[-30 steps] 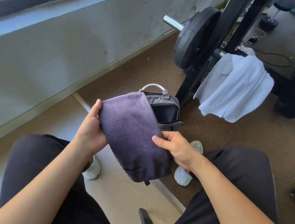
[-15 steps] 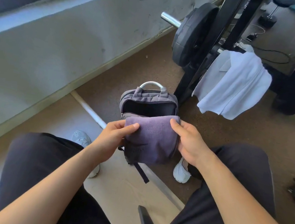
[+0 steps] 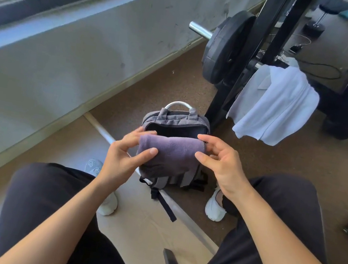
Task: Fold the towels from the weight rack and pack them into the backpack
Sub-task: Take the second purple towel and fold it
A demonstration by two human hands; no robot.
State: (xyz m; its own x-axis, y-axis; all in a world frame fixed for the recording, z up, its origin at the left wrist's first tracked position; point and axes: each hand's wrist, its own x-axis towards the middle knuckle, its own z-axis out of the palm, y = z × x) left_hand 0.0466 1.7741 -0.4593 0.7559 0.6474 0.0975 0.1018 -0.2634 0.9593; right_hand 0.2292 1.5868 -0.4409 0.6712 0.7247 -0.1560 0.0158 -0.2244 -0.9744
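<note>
1. Purple towel (image 3: 171, 154), folded, at the open mouth of backpack (image 3: 177, 117), between the hands.
2. Gripped at either end by left hand (image 3: 122, 157) and right hand (image 3: 220, 162), thumbs in front.
3. Packing step; next, probably pushing down inside, then releasing.

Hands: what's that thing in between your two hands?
The folded purple towel, held at its ends by the left hand and right hand, at the mouth of the open backpack. The head view shows it.

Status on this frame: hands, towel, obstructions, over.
Left hand, right hand pinch ends of folded purple towel. Towel at open backpack mouth, not yet in. Nothing blocking; white towel hangs on weight rack.
</note>
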